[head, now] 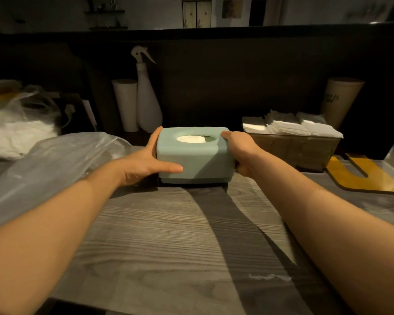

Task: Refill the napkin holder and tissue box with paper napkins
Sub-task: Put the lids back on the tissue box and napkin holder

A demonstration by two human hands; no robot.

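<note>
Tissue box [192, 155] closed and filled; napkin holder [292, 142] stocked.
Left hand [146, 163] presses flat-fingered, right hand [241, 151] grips the box near the table's [168, 235] far edge; task seemingly near complete.

2 bare, sleeveless forearms, hands [146, 163]

The tissue box [192, 155] is pale mint green, with white paper showing in its oval opening, and it stands on a counter [168, 235] of grey wood grain. To its right lie white napkins [291, 126] on a brown holder [293, 151] and a mustard-yellow board [359, 176]; behind it stands a white spray bottle [147, 98].
</note>
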